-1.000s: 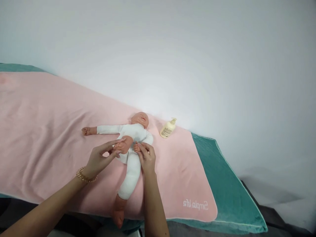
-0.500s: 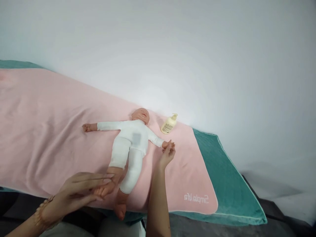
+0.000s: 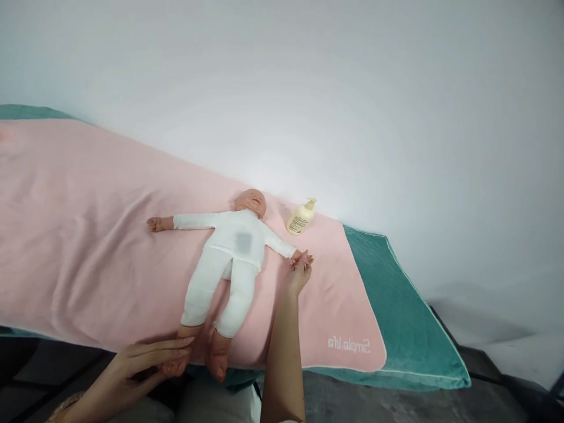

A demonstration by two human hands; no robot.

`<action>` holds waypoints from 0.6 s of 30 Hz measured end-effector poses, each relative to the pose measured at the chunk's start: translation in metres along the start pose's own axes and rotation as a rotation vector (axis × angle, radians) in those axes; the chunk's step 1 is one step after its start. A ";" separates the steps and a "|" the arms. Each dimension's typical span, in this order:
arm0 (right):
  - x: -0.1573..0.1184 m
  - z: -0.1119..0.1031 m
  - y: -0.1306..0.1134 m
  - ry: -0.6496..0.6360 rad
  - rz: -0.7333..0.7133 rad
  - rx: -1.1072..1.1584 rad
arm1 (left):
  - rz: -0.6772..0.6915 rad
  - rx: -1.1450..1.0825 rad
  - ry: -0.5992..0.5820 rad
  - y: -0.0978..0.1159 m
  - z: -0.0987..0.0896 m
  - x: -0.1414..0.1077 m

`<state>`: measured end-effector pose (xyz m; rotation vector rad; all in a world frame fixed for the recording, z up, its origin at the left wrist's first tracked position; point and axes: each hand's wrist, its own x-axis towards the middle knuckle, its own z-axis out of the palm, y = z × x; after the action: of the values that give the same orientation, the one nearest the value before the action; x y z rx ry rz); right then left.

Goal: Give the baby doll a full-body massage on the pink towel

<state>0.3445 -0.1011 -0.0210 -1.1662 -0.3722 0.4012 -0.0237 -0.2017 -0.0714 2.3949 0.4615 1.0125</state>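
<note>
A baby doll (image 3: pixel 238 241) with a white cloth body lies on its back on a pink blanket (image 3: pixel 110 247), its head toward the wall and its legs toward me. At its lower left foot, my left hand (image 3: pixel 141 364) has the long fingers over the ankle and the thumb on the near side, closed around it. Farther right, my right hand (image 3: pixel 300 276) pinches the doll's small outstretched hand (image 3: pixel 304 257). The doll's other leg rests with its foot at the blanket's near edge.
A pale yellow pump bottle (image 3: pixel 301 218) stands on the blanket beside the doll's head, near the white wall (image 3: pixel 282 88). Green padding (image 3: pixel 396 305) shows beyond the blanket at the right. Grey floor (image 3: pixel 352 408) lies below the near edge.
My left hand has brought the doll's leg down and toward me, so the knee is straighter. My right hand stays at the doll's hand, nearly unmoved.
</note>
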 end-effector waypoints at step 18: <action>-0.060 0.028 -0.010 -0.572 -0.776 -0.398 | -0.306 -0.093 0.413 0.012 -0.026 0.080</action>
<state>0.2801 -0.1109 -0.0061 -1.1714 -1.3979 -0.0428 0.0119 -0.1647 -0.0030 1.9522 0.8758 1.3492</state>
